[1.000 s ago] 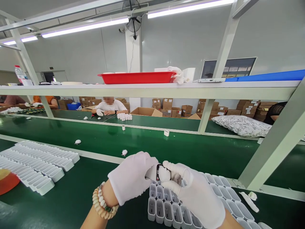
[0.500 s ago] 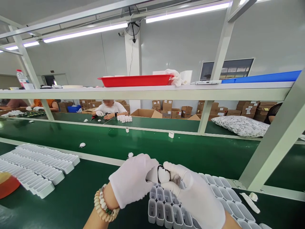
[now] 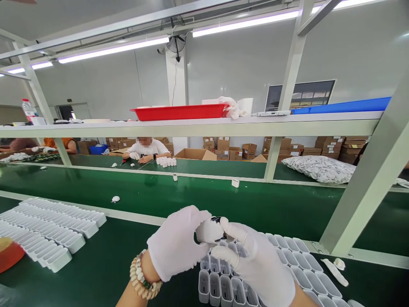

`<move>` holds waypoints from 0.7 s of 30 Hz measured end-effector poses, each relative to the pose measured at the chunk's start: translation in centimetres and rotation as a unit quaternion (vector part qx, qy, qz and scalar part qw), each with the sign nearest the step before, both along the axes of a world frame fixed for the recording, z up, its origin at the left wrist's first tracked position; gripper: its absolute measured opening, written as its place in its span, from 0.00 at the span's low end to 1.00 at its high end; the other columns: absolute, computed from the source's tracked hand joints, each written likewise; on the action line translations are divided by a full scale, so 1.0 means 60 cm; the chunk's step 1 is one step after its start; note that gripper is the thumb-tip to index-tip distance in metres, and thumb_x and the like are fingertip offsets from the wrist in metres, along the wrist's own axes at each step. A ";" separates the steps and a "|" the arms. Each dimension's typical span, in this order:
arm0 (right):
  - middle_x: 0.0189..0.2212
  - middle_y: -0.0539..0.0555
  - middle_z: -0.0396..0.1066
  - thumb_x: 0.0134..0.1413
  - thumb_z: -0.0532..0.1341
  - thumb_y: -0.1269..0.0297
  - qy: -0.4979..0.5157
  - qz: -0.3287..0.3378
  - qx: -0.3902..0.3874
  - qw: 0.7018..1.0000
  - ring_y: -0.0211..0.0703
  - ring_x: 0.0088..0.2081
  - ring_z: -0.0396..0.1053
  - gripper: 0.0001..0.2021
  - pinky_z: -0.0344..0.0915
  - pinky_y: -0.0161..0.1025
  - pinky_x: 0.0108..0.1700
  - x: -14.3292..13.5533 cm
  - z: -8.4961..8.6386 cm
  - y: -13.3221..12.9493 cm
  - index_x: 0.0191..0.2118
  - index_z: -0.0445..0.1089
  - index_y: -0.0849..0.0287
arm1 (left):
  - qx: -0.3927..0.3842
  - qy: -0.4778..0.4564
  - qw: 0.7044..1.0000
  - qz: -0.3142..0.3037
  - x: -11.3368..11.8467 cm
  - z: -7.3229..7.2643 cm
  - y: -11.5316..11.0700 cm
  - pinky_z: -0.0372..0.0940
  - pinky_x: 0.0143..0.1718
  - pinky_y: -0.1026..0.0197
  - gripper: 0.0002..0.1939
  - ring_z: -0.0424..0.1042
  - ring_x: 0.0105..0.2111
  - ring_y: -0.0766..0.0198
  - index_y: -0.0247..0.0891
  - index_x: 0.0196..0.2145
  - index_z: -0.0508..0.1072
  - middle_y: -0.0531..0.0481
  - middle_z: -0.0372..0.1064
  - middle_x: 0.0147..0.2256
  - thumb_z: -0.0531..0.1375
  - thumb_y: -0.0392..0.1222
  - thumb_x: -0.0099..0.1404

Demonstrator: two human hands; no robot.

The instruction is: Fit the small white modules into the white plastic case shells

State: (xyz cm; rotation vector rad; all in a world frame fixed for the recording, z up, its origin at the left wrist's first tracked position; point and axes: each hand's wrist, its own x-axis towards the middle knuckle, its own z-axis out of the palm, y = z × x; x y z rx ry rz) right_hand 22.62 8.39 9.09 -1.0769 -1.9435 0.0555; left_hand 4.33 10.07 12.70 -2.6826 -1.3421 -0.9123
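Both of my hands wear white gloves and meet in front of me over rows of cups. My left hand [image 3: 179, 243] is closed around a small white plastic housing [image 3: 207, 231], held sideways. At the housing's right end a small black part [image 3: 216, 219] shows. My right hand [image 3: 258, 260] has its index finger against that black part, with the thumb lower down; my fingers hide most of it. Below the hands stand open white plastic cups [image 3: 226, 285], packed in rows, and more cups [image 3: 315, 268] continue at the right.
Rows of white housings [image 3: 47, 238] lie at left near a red-orange round object [image 3: 9, 255]. Small white parts [image 3: 115, 199] sit on the green belt [image 3: 191, 192]. A shelf [image 3: 191, 128] carrying a red tray [image 3: 179, 112] crosses ahead; its post [image 3: 358, 179] stands right. A co-worker [image 3: 147, 149] sits opposite.
The white rounded piece between my hands no longer shows apart from the housing; the black part now sits at the housing's end. My right thumb has dropped lower. Parts on the belt have shifted right.
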 end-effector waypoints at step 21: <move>0.23 0.47 0.71 0.54 0.60 0.61 0.171 0.022 0.048 0.984 0.40 0.23 0.69 0.03 0.69 0.37 0.25 -0.008 -0.018 0.022 0.32 0.67 0.52 | 0.088 -0.114 0.990 -0.004 0.034 -0.046 0.007 0.72 0.33 0.58 0.22 0.74 0.31 0.61 0.42 0.48 0.70 0.51 0.72 0.33 0.61 0.32 0.54</move>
